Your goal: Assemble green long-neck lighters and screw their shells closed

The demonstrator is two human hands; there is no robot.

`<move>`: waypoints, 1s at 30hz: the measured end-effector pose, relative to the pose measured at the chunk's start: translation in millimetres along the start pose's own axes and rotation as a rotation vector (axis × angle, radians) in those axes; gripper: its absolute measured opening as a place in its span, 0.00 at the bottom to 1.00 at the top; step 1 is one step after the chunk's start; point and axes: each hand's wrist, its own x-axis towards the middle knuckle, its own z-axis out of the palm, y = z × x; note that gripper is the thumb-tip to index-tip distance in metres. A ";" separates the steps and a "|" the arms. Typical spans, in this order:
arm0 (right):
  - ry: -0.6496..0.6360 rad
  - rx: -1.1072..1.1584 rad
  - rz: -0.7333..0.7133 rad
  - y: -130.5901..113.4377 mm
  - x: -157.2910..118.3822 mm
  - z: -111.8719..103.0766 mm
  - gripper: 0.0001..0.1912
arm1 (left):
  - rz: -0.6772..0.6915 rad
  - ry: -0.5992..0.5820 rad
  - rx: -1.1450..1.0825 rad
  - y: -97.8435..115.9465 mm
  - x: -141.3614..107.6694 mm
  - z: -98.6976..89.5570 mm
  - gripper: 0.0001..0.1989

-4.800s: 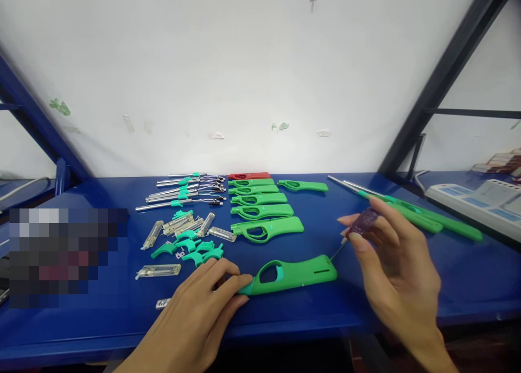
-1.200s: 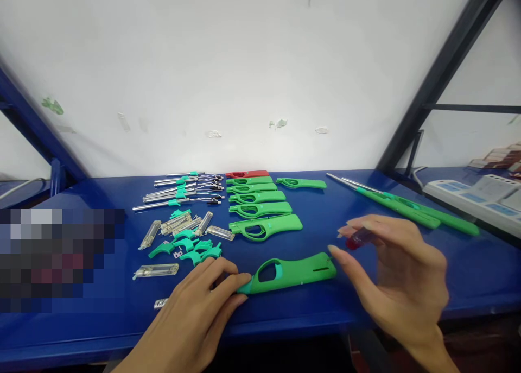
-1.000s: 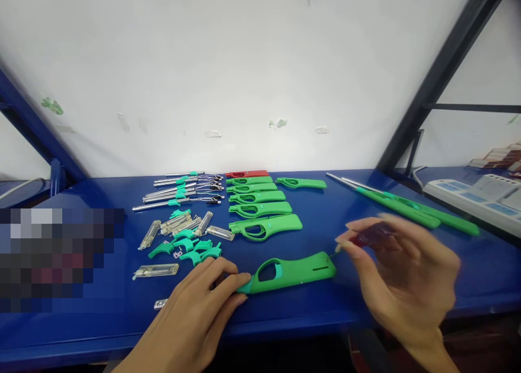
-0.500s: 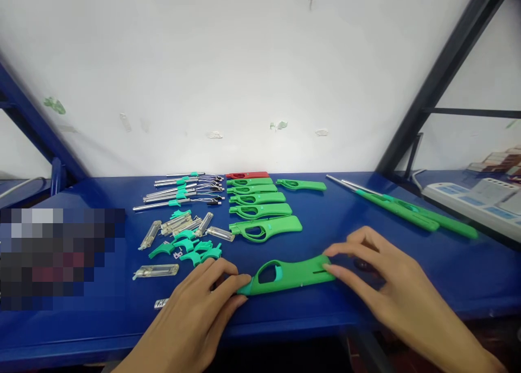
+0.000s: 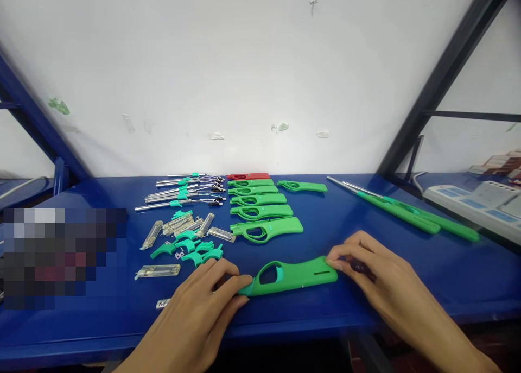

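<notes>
A green gas lighter (image 5: 301,276) with a teal trigger lies before me near the table's front edge. The fingers of my left hand (image 5: 199,308) are closed on its teal collar at the front end. A slotted silver tip (image 5: 163,303) shows left of that hand; the stretch between is hidden beneath it. At the lighter's rear corner, the thumb and forefinger of my right hand (image 5: 378,275) are pinched together. Whether they hold the corner or something small is unclear. A dark thing (image 5: 360,266) shows under the curled right fingers, its kind not visible.
Beyond are several green handle shells (image 5: 280,229) and a red one (image 5: 256,176). Metal rods with wires (image 5: 163,204), clear fuel tanks (image 5: 158,271) and teal triggers (image 5: 191,258) lie left. Two long-rod lighters (image 5: 407,215) lie right, near a white power strip (image 5: 468,202).
My right thumb and forefinger, spread over the lighter's rear end before, have drawn back to its corner and come together. The slot there is uncovered. My left hand keeps its hold.
</notes>
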 end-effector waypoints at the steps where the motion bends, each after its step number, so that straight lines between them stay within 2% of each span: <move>1: -0.001 0.000 -0.003 0.2 -0.2 -0.1 0.13 | -0.001 -0.004 -0.001 -0.3 -0.2 0.2 0.15; 12: -0.015 -0.005 -0.015 0.5 1.6 -2.0 0.12 | 0.011 -0.001 -0.004 -1.3 -1.8 0.0 0.15; 21: 0.080 -0.020 -0.113 -10.0 12.7 -7.3 0.09 | 0.015 -0.005 -0.002 1.3 -1.1 -1.8 0.13; 23: 0.034 -0.047 -0.159 -17.2 23.7 -7.7 0.08 | 0.018 -0.004 -0.001 1.7 -0.5 -1.6 0.13; 26: -0.129 -0.130 -0.308 -33.3 48.6 -3.5 0.10 | 0.010 -0.015 -0.004 2.4 -0.1 -1.2 0.13; 30: -0.297 -0.242 -0.488 -58.6 85.3 14.0 0.12 | 0.005 -0.015 0.005 4.1 1.2 -2.2 0.14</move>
